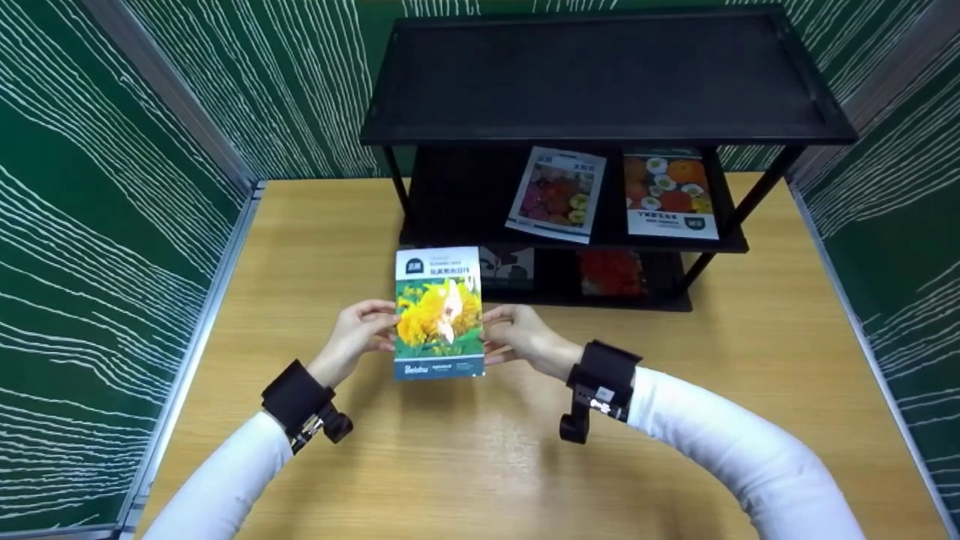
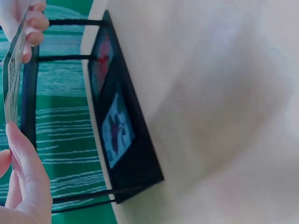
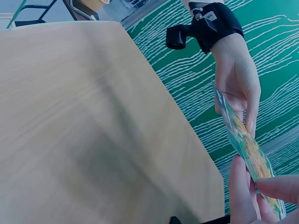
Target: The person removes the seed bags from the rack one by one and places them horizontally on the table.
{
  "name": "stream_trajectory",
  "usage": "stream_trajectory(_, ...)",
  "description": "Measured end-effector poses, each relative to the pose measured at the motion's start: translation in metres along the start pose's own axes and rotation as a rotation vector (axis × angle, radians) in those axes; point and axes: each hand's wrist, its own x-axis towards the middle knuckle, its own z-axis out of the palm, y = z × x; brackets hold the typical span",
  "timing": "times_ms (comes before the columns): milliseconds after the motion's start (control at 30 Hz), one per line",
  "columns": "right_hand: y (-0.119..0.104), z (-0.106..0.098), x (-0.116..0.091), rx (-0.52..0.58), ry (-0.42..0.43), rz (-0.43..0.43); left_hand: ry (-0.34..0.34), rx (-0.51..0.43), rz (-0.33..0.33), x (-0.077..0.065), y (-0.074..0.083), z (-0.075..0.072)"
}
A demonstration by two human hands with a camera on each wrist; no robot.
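A seed packet point(image 1: 439, 311) with yellow flowers on its front is held up above the table, its printed face toward the head camera. By its left edge my left hand point(image 1: 356, 332) pinches it between thumb and fingers. My right hand point(image 1: 529, 337) grips the opposite edge the same way. Seen nearly edge-on in the right wrist view, the packet point(image 3: 247, 149) is thin, with the thumb point(image 3: 280, 187) on its printed side. The left wrist view catches only a sliver of the packet point(image 2: 14, 70) between both hands.
Behind the packet stands a black tiered rack point(image 1: 607, 82). Its middle shelf bears a pink-flower packet point(image 1: 556, 195) and an orange-and-white-flower packet point(image 1: 670, 195). On the bottom shelf lie a red packet point(image 1: 611, 272) and a pale packet point(image 1: 510, 268). Green patterned panels point(image 1: 90, 225) flank the wooden table point(image 1: 300, 240).
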Motion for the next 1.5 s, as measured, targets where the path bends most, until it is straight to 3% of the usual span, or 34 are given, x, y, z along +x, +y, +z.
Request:
stream_trajectory(267,0.019,0.008,0.008,0.003,-0.003,0.008,0.007,-0.013,-0.023,0.001,-0.023,-0.007)
stream_trajectory(767,0.05,0.014,0.037,-0.008,0.082,0.057,0.062,-0.02,-0.077,0.024,-0.053,-0.009)
stream_trajectory(1233,0.071,0.011,0.055,0.0,0.109,0.062,0.101,0.094,-0.114,0.042,-0.072,-0.01)
stream_trajectory(1500,0.083,0.016,0.063,0.034,0.144,0.073,0.109,0.103,-0.143,0.05,-0.083,-0.013)
